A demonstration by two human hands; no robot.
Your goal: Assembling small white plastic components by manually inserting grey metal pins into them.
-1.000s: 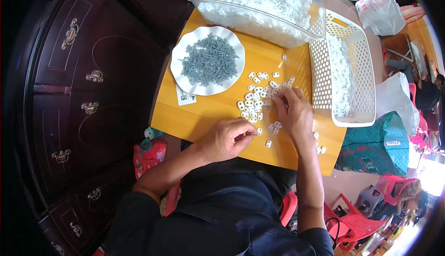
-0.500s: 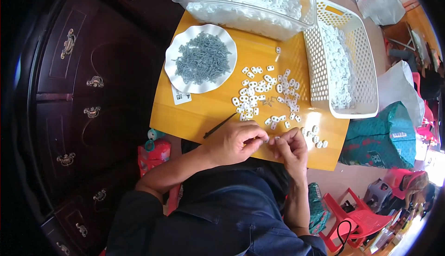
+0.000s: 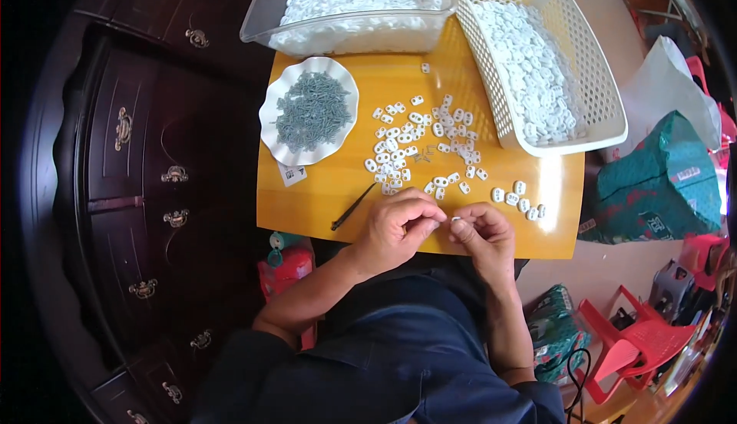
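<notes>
My right hand [image 3: 487,241] pinches a small white plastic piece [image 3: 456,220] between thumb and forefinger, just over the table's near edge. Close to its left, my left hand [image 3: 398,228] has thumb and forefinger pressed together; whatever lies between them is too small to make out. Beyond the hands, many white two-hole plastic pieces [image 3: 393,155] are scattered, with a few loose grey screws [image 3: 424,152] among them. A separate group of white oval pieces [image 3: 512,199] lies to the right. A thin black tool [image 3: 353,207] rests beside my left hand.
A scalloped white plate [image 3: 270,109] carries a heap of grey screws [image 3: 313,110]. Behind stand a clear bin [image 3: 257,9] and a perforated white basket [image 3: 491,71], both filled with white pieces. Dark drawers [image 3: 115,132] flank the left; teal bags [image 3: 652,186] and a red stool [image 3: 629,347] the right.
The whole view has shifted, so the bin and basket sit further left in it. Both hands stay pinched, their fingertips slightly closer together.
</notes>
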